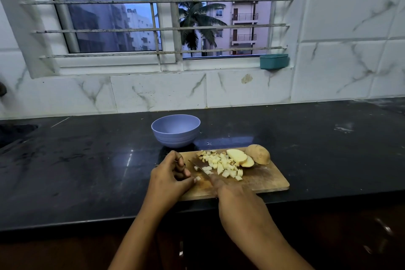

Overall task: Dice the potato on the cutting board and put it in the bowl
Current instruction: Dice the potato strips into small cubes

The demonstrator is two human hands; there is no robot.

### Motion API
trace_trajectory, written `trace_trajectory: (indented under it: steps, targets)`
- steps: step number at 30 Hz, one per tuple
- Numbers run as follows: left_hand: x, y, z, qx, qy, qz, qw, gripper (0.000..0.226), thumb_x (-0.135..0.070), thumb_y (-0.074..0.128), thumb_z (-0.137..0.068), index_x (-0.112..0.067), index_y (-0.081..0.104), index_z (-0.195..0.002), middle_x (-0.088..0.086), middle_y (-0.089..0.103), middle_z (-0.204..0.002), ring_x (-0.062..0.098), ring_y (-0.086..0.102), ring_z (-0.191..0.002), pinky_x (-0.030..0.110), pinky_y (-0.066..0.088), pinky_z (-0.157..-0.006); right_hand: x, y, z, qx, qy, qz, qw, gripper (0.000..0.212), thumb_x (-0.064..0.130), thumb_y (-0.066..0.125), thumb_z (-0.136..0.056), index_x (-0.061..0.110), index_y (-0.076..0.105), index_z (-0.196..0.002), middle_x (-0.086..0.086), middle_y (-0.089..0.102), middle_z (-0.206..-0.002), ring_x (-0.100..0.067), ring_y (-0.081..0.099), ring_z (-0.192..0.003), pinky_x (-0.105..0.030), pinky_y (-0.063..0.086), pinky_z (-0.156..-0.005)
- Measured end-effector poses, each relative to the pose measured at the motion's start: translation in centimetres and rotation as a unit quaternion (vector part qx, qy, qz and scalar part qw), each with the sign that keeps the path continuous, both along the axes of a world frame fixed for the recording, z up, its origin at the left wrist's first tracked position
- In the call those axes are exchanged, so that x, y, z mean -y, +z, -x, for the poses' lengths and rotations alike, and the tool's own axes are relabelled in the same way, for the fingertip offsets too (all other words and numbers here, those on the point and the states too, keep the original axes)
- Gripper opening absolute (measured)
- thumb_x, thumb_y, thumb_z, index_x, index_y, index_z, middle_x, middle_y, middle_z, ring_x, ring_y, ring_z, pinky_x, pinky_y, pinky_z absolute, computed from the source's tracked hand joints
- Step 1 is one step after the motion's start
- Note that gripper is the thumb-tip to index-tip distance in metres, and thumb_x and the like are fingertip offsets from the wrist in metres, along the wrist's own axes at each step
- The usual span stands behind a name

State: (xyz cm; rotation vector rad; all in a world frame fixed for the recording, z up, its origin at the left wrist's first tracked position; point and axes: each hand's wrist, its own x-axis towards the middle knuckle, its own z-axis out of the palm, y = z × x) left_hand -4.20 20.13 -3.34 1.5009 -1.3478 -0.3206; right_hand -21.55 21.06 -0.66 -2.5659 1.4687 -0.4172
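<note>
Head view.

1. Edges. The cutting board [263, 178] lies on the black table [87, 160], with its near long edge close to the table's front edge. The bowl [175, 130] stands upright just behind the board's far left corner; contact between the 2 cannot be confirmed.
2. Open room. Bare table extends well to the left and right of the board. A strip of it separates the bowl from the tiled wall.
3. Task item. The diced potato [221, 165] is piled at the board's centre. 2 potato slices [237, 155] lean beside it, and 1 unpeeled potato half [259, 154] sits at the far right corner.
4. Left hand [171, 175]: fingers curled, the tips pinching a small potato piece [198, 178] against the board.
5. Right hand [232, 195]: fingers clenched round the knife [200, 167], the blade angled between the left hand and the pile.
6. Obscured. The knife handle is covered by the right hand, which is blurred. Both hands cover the board's near left part. The bowl's floor is hidden behind its near wall.
7. A teal container [274, 62] sits on the window sill.
</note>
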Motion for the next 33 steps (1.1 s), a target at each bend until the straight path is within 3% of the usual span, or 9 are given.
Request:
trace_trajectory:
  steps: [6,19,23,26,29,33]
  targets:
    - [0.1,0.0,0.0,0.001,0.001,0.006,1.000,0.041,-0.002,0.082,-0.064,-0.016,0.047,-0.079,0.001,0.062,-0.065,0.008,0.060,-0.062,0.026,0.055,-0.067,-1.1,-0.2,1.0,0.017,0.017,0.004,1.000,0.063,0.014,0.041,-0.100,0.036,0.010,-0.151,-0.002,0.052,-0.128,-0.022,0.054,-0.111,-0.030,0.039,-0.074]
    - [0.0,0.0,0.3,0.032,0.018,0.016,0.999,0.037,-0.001,0.076,-0.067,-0.017,0.044,-0.077,-0.005,0.056,-0.061,0.001,0.054,-0.056,0.015,0.046,-0.059,-1.1,-0.2,0.5,-0.031,0.023,-0.041,0.998,0.068,0.012,0.042,-0.098,0.032,0.006,-0.152,-0.005,0.054,-0.124,-0.024,0.056,-0.110,-0.031,0.037,-0.072]
    - [0.3,0.0,0.4,0.023,0.025,0.007,0.999,0.038,-0.001,0.078,-0.067,-0.016,0.045,-0.078,-0.003,0.057,-0.063,0.003,0.055,-0.056,0.019,0.048,-0.060,-1.1,-0.6,1.3,-0.004,0.014,-0.021,1.000,0.063,0.015,0.038,-0.100,0.036,0.008,-0.152,-0.004,0.055,-0.121,-0.024,0.056,-0.107,-0.030,0.037,-0.071]
    - [0.8,0.3,0.7,0.032,0.031,-0.006,0.999,0.039,0.000,0.078,-0.065,-0.016,0.044,-0.076,0.002,0.059,-0.065,0.001,0.050,-0.052,0.014,0.044,-0.056,-0.5,-1.0,2.4,0.029,-0.018,0.006,0.999,0.059,0.015,0.035,-0.101,0.040,0.013,-0.150,-0.001,0.056,-0.115,-0.021,0.058,-0.101,-0.029,0.040,-0.068]
    - [1.8,0.8,1.3,0.066,0.028,-0.018,0.997,0.040,0.001,0.075,-0.065,-0.019,0.042,-0.073,-0.004,0.056,-0.063,0.005,0.049,-0.056,0.020,0.045,-0.059,0.1,-1.0,3.3,0.055,-0.043,0.015,0.997,0.058,0.016,0.036,-0.101,0.041,0.016,-0.150,0.004,0.058,-0.111,-0.017,0.059,-0.098,-0.029,0.047,-0.073]
    - [3.3,1.2,2.6,0.077,0.023,-0.029,0.996,0.036,0.003,0.070,-0.067,-0.020,0.043,-0.075,-0.005,0.057,-0.064,0.011,0.052,-0.061,0.028,0.046,-0.062,0.4,-0.8,3.9,0.063,-0.056,0.030,0.996,0.058,0.015,0.035,-0.100,0.040,0.017,-0.150,0.004,0.059,-0.115,-0.017,0.058,-0.099,-0.028,0.045,-0.071]
